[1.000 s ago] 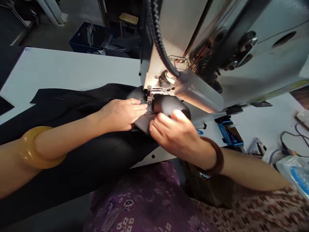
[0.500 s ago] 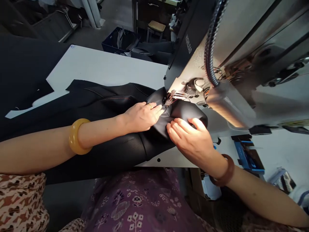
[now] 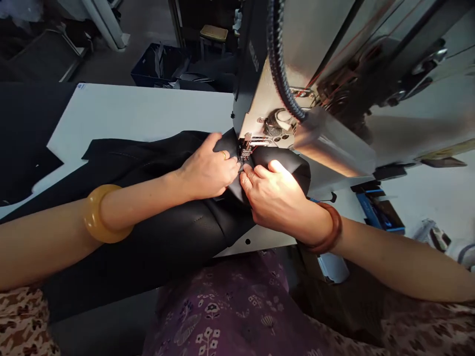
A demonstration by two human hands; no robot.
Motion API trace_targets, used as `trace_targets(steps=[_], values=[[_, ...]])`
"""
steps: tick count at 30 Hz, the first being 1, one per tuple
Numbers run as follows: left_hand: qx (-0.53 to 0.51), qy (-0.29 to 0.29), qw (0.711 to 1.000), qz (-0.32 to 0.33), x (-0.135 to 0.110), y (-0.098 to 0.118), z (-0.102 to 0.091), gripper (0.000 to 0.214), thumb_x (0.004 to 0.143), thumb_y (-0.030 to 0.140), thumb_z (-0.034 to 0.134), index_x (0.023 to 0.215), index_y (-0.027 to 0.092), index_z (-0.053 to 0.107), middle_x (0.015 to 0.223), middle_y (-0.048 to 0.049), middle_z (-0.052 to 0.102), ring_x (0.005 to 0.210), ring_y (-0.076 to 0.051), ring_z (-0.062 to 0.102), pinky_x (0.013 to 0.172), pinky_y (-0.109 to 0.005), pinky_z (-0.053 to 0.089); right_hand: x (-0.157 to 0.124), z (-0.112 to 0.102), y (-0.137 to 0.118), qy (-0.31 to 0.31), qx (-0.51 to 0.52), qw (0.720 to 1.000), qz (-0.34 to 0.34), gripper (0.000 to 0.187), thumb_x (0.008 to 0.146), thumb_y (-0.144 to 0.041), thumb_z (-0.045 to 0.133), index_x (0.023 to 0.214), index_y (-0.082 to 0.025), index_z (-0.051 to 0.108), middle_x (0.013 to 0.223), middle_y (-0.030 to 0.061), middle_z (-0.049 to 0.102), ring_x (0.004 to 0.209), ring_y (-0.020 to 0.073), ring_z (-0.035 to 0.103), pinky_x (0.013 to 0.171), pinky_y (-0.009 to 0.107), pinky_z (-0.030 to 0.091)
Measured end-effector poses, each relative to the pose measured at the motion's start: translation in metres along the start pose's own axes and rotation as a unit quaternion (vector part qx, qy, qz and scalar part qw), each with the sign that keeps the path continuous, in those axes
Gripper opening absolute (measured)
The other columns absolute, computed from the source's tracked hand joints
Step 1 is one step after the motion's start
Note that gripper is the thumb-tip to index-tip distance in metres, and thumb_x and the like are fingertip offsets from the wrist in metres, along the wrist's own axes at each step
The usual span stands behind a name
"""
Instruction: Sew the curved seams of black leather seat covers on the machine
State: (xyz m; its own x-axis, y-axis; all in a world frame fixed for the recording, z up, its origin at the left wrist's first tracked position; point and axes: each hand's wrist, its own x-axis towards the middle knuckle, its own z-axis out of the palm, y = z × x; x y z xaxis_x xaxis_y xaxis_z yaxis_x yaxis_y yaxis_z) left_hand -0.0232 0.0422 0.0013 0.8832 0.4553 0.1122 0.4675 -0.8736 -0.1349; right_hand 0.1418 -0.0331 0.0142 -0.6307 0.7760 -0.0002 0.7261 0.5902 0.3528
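Observation:
A large piece of black leather-like material (image 3: 156, 232) lies across the white table (image 3: 129, 111) and runs under the presser foot (image 3: 245, 151) of an industrial sewing machine (image 3: 334, 89). My left hand (image 3: 208, 170), with a ring and a yellow bangle on the arm, presses on the material just left of the foot, fingers curled over a fold. My right hand (image 3: 272, 195), with a brown bangle at the wrist, grips the bulging fold of the material right below the foot. Both hands nearly touch each other.
A dark blue crate (image 3: 156, 64) with scraps and a small stool (image 3: 213, 33) stand on the floor beyond the table. More black fabric (image 3: 25, 128) covers the table's left end. Blue tools (image 3: 378, 210) and cables lie at the right, under the machine arm.
Both hands have moved closer to the presser foot and to each other. My left hand has shifted up onto the fold; my right hand's fingers have closed on the material.

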Motion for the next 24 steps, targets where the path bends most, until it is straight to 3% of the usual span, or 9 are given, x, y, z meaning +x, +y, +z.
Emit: trace_targets(steps=[2, 4, 6, 15, 18, 21, 23, 24], values=[[0.002, -0.021, 0.999, 0.037, 0.001, -0.011, 0.002, 0.039, 0.078, 0.017, 0.046, 0.113, 0.018, 0.062, 0.107, -0.0046, 0.067, 0.096, -0.022, 0.059, 0.101, -0.047, 0.037, -0.005, 0.003, 0.0, 0.001, -0.012, 1.0, -0.002, 0.037, 0.076, -0.016, 0.046, 0.107, -0.001, 0.059, 0.111, 0.0197, 0.062, 0.083, 0.0233, 0.052, 0.072, 0.037, 0.031], [-0.008, -0.016, 0.999, 0.048, 0.0, -0.018, 0.005, 0.043, 0.081, 0.017, 0.044, 0.123, 0.02, 0.057, 0.113, -0.0031, 0.065, 0.102, -0.02, 0.056, 0.092, -0.035, 0.045, -0.008, 0.006, -0.001, 0.007, -0.018, 1.0, 0.002, 0.035, 0.078, -0.015, 0.044, 0.107, -0.002, 0.059, 0.112, 0.0191, 0.062, 0.083, 0.0229, 0.052, 0.072, 0.037, 0.031], [0.002, -0.005, 0.999, 0.053, -0.002, -0.018, 0.008, 0.048, 0.081, 0.015, 0.043, 0.129, 0.017, 0.052, 0.114, -0.0042, 0.065, 0.101, -0.02, 0.055, 0.085, -0.03, 0.049, -0.009, 0.007, -0.002, 0.012, -0.019, 1.0, 0.008, 0.036, 0.081, -0.015, 0.043, 0.11, -0.001, 0.058, 0.11, 0.019, 0.062, 0.085, 0.0234, 0.052, 0.072, 0.037, 0.031], [0.041, 0.008, 0.998, 0.045, -0.004, -0.007, 0.008, 0.048, 0.076, 0.016, 0.048, 0.123, 0.014, 0.057, 0.109, -0.0072, 0.066, 0.095, -0.023, 0.059, 0.07, -0.03, 0.051, -0.007, 0.012, -0.001, 0.029, -0.004, 0.999, 0.014, 0.025, 0.086, -0.013, 0.035, 0.092, -0.011, 0.06, 0.091, 0.0117, 0.064, 0.074, 0.0199, 0.052, 0.065, 0.036, 0.029], [0.031, 0.024, 0.999, 0.034, -0.006, -0.008, 0.012, 0.049, 0.076, 0.017, 0.048, 0.124, 0.015, 0.056, 0.109, -0.0057, 0.067, 0.094, -0.022, 0.059, 0.073, -0.031, 0.05, -0.012, 0.009, 0.005, 0.041, 0.047, 0.998, 0.0, 0.024, 0.09, -0.023, 0.038, 0.087, -0.014, 0.059, 0.085, 0.0083, 0.064, 0.077, 0.02, 0.054, 0.069, 0.037, 0.033], [0.016, 0.029, 0.999, 0.025, -0.007, -0.009, 0.012, 0.051, 0.075, 0.017, 0.049, 0.126, 0.016, 0.055, 0.107, -0.0049, 0.067, 0.094, -0.022, 0.059, 0.073, -0.032, 0.05, -0.027, 0.011, 0.013, 0.13, 0.145, 0.981, -0.007, 0.039, 0.092, -0.047, 0.038, 0.099, -0.016, 0.06, 0.109, 0.01, 0.063, 0.105, 0.024, 0.052, 0.086, 0.042, 0.037], [0.009, 0.02, 1.0, 0.018, -0.007, -0.009, 0.01, 0.054, 0.073, 0.016, 0.05, 0.127, 0.018, 0.054, 0.106, -0.0041, 0.067, 0.094, -0.022, 0.059, 0.072, -0.032, 0.049, -0.041, 0.022, 0.02, 0.212, 0.233, 0.947, 0.056, 0.044, 0.091, -0.051, 0.037, 0.111, -0.017, 0.057, 0.12, 0.0101, 0.059, 0.115, 0.0228, 0.049, 0.093, 0.041, 0.038], [0.008, 0.012, 1.0, 0.011, -0.006, -0.008, 0.008, 0.056, 0.072, 0.015, 0.05, 0.127, 0.019, 0.054, 0.105, -0.0037, 0.067, 0.094, -0.021, 0.059, 0.07, -0.032, 0.048, -0.047, 0.032, 0.024, 0.251, 0.284, 0.918, 0.119, 0.044, 0.092, -0.049, 0.035, 0.115, -0.018, 0.056, 0.12, 0.01, 0.059, 0.114, 0.0217, 0.05, 0.093, 0.04, 0.04]])
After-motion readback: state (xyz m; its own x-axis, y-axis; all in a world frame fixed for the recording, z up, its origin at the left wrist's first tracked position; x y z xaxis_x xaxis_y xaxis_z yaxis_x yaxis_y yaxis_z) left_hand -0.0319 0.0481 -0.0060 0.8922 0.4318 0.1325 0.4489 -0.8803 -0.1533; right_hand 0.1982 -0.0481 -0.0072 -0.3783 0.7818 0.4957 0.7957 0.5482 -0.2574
